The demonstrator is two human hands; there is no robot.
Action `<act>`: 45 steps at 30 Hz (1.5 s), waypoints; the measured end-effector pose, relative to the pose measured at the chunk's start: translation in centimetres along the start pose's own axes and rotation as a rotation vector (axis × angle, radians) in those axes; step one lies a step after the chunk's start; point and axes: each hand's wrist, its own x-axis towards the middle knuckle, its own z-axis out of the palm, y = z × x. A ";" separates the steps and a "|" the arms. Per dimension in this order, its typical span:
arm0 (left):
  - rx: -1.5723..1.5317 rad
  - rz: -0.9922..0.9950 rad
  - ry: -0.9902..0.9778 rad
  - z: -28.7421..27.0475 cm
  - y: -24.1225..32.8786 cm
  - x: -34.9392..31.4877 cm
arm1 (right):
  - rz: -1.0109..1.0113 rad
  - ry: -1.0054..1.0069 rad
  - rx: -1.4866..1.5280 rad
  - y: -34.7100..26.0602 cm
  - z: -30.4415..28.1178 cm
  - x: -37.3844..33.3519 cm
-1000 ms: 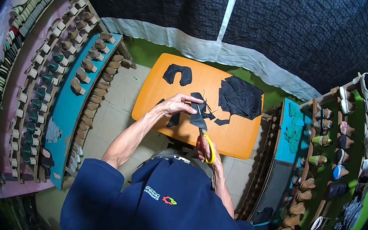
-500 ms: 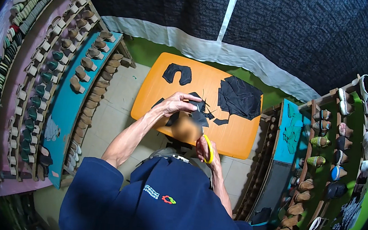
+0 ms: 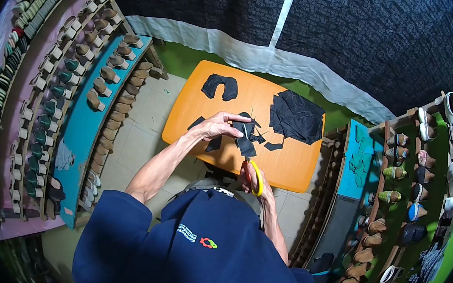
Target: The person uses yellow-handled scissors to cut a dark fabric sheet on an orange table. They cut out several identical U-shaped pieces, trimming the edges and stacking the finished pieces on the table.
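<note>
Over the near part of the orange table [image 3: 186, 107], my left hand [image 3: 220, 126] pinches a small black piece of material [image 3: 246, 147] between thumb and fingers. My right hand [image 3: 249, 180] grips scissors with yellow handles [image 3: 259, 179], nearer my body. Their blades point away from me, along the black piece, and a bright metal tip shows by my left fingertips. Part of the blades is hidden by the piece. Black scraps and thin offcuts [image 3: 258, 137] lie just beyond and to the right of my hands.
A U-shaped black piece [image 3: 220, 87] lies far left on the table, and a stack of black pieces [image 3: 296, 117] far right. Racks with rows of shoes and shoe lasts [image 3: 99, 92] stand at left; more shoes [image 3: 390, 197] line the right. A dark curtain [image 3: 353, 39] hangs behind.
The black piece and scissor blades show plainly now, where a blurred brown patch covered them before. Both hands stay nearly in place, still holding the piece and the scissors.
</note>
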 end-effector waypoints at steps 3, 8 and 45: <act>-0.001 -0.003 -0.010 0.2 0.3 0.1 | -0.008 0.020 -0.052 0.3 -0.3 0.1; 0.020 -0.022 0.003 0.2 0.7 -0.2 | -0.003 0.036 -0.030 -0.3 0.0 -0.1; -0.184 0.057 0.118 0.6 1.1 -0.7 | -0.004 0.119 0.006 -0.4 0.2 -0.2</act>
